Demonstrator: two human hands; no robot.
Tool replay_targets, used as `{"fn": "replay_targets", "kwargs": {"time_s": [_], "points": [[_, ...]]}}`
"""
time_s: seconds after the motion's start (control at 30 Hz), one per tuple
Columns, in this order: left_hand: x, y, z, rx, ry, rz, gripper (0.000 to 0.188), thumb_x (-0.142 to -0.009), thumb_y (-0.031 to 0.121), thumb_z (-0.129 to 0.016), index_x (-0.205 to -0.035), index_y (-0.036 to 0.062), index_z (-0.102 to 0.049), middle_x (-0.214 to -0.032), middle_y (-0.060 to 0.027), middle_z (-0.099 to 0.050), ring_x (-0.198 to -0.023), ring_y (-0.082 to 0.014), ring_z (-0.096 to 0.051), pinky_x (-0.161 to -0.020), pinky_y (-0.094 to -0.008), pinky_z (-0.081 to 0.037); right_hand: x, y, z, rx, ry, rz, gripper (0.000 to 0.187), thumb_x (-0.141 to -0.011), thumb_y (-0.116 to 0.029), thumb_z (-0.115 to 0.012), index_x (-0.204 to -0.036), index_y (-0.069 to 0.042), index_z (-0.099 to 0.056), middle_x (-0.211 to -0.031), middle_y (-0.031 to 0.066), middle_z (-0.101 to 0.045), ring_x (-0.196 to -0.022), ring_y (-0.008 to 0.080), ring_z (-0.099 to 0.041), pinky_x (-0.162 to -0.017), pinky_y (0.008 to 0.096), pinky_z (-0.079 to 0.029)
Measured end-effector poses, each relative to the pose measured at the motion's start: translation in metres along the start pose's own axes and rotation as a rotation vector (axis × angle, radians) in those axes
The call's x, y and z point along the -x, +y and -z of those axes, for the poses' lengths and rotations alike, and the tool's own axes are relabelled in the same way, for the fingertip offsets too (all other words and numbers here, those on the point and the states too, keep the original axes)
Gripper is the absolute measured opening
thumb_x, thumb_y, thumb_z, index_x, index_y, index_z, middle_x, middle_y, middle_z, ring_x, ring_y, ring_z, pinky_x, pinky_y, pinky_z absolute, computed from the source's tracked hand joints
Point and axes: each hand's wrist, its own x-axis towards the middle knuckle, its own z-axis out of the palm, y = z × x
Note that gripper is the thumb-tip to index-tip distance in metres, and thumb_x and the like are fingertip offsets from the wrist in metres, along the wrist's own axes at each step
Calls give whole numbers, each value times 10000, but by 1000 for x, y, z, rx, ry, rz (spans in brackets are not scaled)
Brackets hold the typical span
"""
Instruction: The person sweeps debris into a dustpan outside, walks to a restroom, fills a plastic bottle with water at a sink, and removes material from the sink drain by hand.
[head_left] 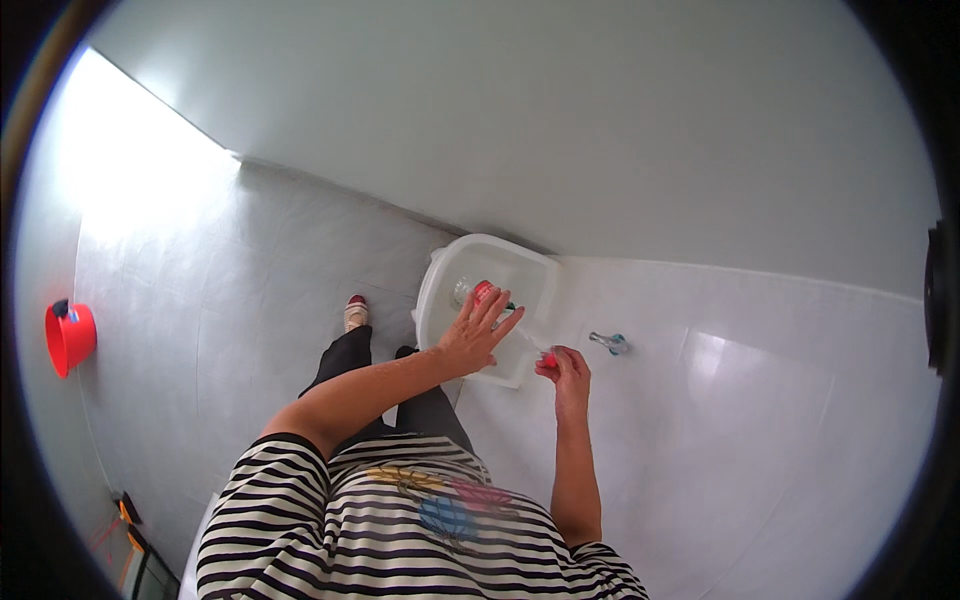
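Note:
Over a white basin [432, 315], my left hand [470, 340] lies across a clear bottle [461, 291] with a red label, its fingers round the far side. The bottle is tilted sideways, its clear bottom toward the left of the basin; a bit of green shows past my fingertips. My right hand [568, 372], at the basin's right edge, pinches a small red piece [548, 359]. A thin whitish part [533, 341] runs from that piece toward the bottle; whether it enters the bottle is hidden by my left hand.
A metal tap [610, 343] sticks out from the pale tiled wall [720, 400] right of the basin. A grey wall [560, 130] rises behind it. On the far left hangs or stands a red bucket [70, 340]. My shoe [356, 312] is on the grey floor [230, 300] beside the basin.

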Motion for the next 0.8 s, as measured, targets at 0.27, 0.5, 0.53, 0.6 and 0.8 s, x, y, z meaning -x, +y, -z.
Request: {"fn": "replay_targets", "kwargs": {"time_s": [0.27,0.5,0.53,0.6,0.8], "points": [[-50,14,-112,-150,174,-157,745,-654,274,-720,-1319,116,-423,-1227,-138,-443,-1163,-291,-422,-984,-460,-313,-29,55,30,506,106,70,265,-952,-274,-487,-965,-16,-546,-801,83,-634,-647,205,-630,-580,329,-499],[-67,25,-149,37,-37,-50,749,-610,188,-728,-1292,126,-423,-1189,-121,-493,-1152,-278,-461,-961,-428,-355,-49,78,41,1014,193,281,192,-926,-287,-528,-917,-95,-520,-827,87,-643,-673,302,-624,-591,412,-478],[-71,24,-151,60,-81,-23,746,-605,163,-725,-1285,122,-421,-1169,-115,-514,-1134,-274,-486,-948,-420,-374,-51,79,39,1013,226,348,180,-907,-273,-558,-914,-97,-521,-860,83,-639,-685,304,-625,-587,405,-479],[-74,20,-155,193,-175,12,741,-609,153,-724,-1283,121,-417,-1153,-118,-533,-1110,-284,-507,-938,-417,-393,-57,80,38,1008,251,407,175,-887,-259,-587,-912,-99,-522,-892,80,-635,-698,306,-626,-584,398,-480],[-118,11,-121,738,-774,162,729,-603,95,-721,-1271,117,-429,-1170,-127,-561,-1086,-290,-541,-915,-386,-437,-62,64,66,900,99,791,244,-814,-60,-637,-1050,-86,-582,-994,91,-603,-837,274,-606,-603,367,-516]]}}
